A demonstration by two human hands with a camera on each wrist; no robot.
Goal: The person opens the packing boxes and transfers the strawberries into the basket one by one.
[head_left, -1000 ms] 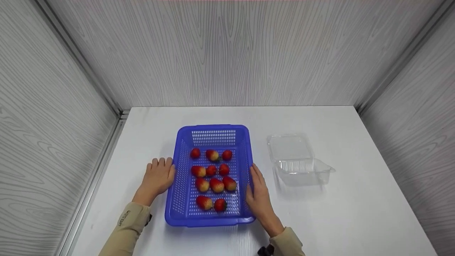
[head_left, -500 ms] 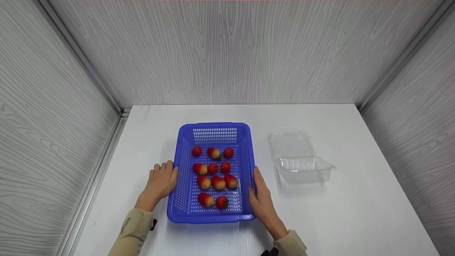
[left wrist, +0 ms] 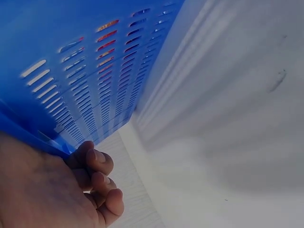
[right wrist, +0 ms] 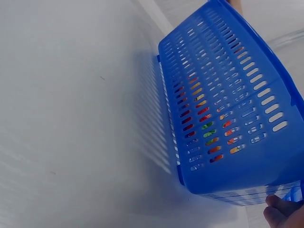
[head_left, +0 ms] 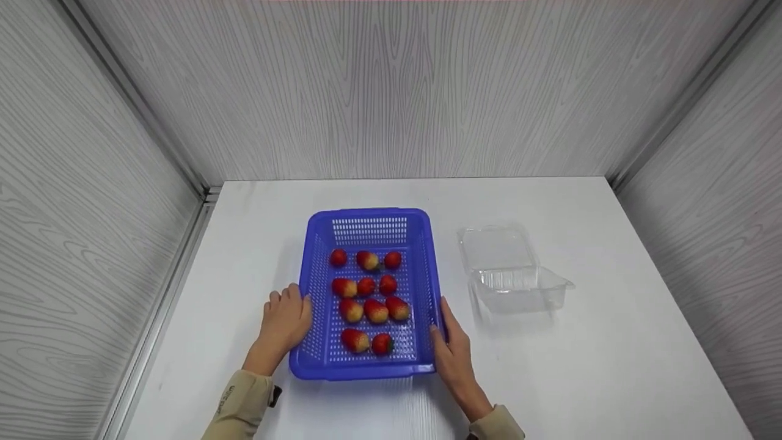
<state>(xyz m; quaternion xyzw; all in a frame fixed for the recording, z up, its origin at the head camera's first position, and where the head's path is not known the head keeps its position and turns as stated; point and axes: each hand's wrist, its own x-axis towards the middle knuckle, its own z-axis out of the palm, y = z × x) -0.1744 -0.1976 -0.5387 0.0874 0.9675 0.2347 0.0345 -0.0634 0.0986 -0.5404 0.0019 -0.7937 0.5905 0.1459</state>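
A blue perforated plastic basket (head_left: 360, 371) stands lengthwise on the white table, with several strawberries (head_left: 376, 311) spread over its floor. My left hand (head_left: 286, 321) grips the basket's left rim, thumb on the inner side; in the left wrist view its fingers (left wrist: 100, 161) curl below the rim beside the slotted wall (left wrist: 28, 38). On the opposite side my right hand (head_left: 455, 357) holds the right rim near the front corner, thumb over the edge and fingers outside. Only a few fingertips of that hand (right wrist: 285, 213) show in the right wrist view.
To the right of the basket lies a clear plastic clamshell box (head_left: 525, 299), its lid (head_left: 498, 247) folded back. Grey wood-grain panels (head_left: 391, 91) rise behind the table (head_left: 611, 342) and at both sides.
Both hands have slid a little along the basket's rims toward me. The view has shifted slightly, and the basket and strawberries look otherwise unchanged.
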